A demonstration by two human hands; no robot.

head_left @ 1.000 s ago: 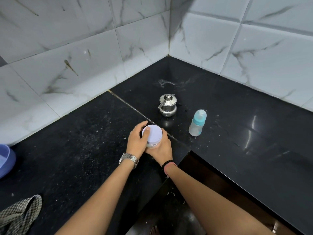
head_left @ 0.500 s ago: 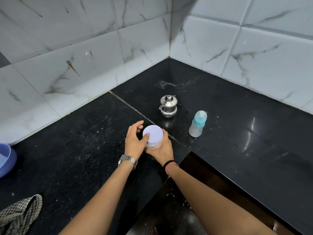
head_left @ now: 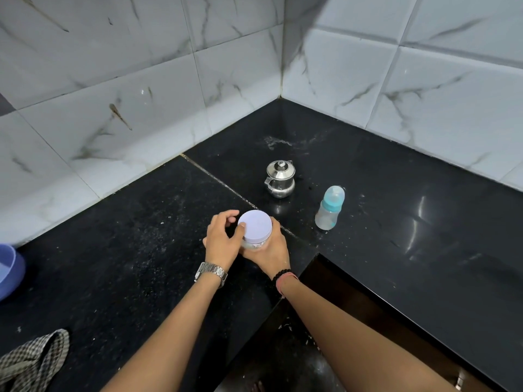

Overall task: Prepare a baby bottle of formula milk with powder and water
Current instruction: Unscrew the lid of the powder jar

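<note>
A small round jar [head_left: 256,239] with a flat, pale lilac lid [head_left: 255,225] stands upright on a black speckled stone desk [head_left: 119,250], near its inner corner edge. The right hand [head_left: 268,251] wraps around the jar's clear body from the near side. The left hand [head_left: 222,240] holds the lid's rim, thumb on the edge and fingers curled over the far side. The left wrist wears a metal watch [head_left: 210,271]; the right wears a dark bead band [head_left: 280,274]. Beyond the jar, a shiny steel pot [head_left: 280,179] with a knobbed lid stands upright. To its right a clear plastic bottle [head_left: 329,207] with a teal collar stands upright, teat end up. A checked cloth [head_left: 34,360] lies at the lower left, and a lilac bowl [head_left: 10,271] sits at the left edge. Glossy white marble-veined tiles [head_left: 141,89] back the desk.
</note>
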